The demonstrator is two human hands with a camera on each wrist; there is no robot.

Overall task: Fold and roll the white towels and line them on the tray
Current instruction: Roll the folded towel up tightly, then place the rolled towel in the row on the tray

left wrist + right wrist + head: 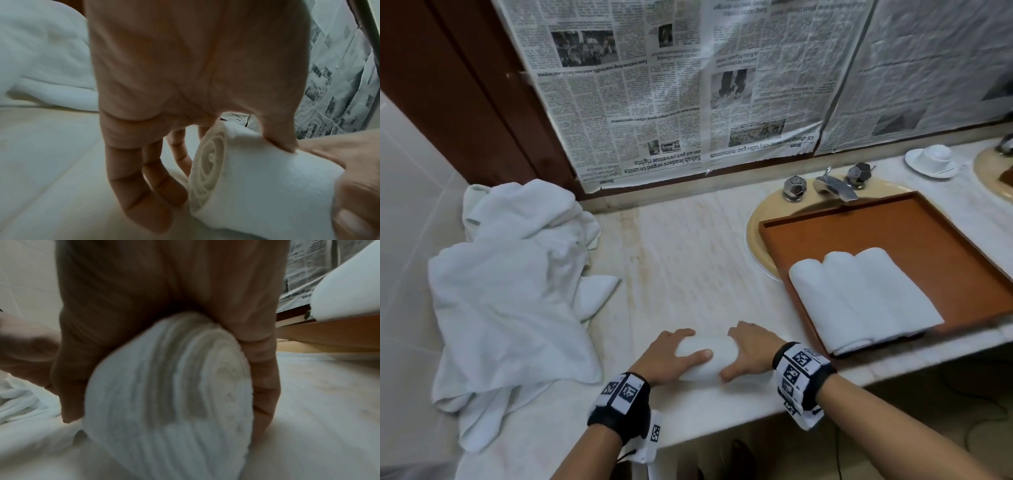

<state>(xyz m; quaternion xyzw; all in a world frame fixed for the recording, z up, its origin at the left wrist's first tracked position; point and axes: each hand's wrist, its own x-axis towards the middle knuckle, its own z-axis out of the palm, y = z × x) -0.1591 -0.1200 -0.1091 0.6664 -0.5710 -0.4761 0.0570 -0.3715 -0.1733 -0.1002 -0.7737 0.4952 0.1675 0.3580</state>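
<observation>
- White terry roll (pixel 702 356) lies on the counter (pixel 688 267) near its front edge, wound tight — the spiral end shows in both wrist views.
- Left hand (pixel 671 353) grips the roll's left end: thumb on top, fingers (pixel 144 186) curled round the far side down to the counter.
- Right hand (pixel 750 353) grips the right end the same way, thumb toward the person, fingers wrapped over the top.
- Tray (pixel 928 226) sits to the right, over the sink; three rolls (pixel 859 298) lie in it side by side, touching, at its near left part. Bare tray floor remains beyond them.
- Pile (pixel 517 274) of loose towels lies on the counter to the left, well apart from the tray.
- Handling, as a judgement: the roll is light, soft and compressible, not slippery, not fragile. The risk is unwinding — the free edge can spring loose, and the middle can sag if the ends are held slackly.
- Recommended hold: both ends clasped from above, the free edge pinned under a thumb or kept underneath; set down beside the three rolls, parallel and touching.
</observation>
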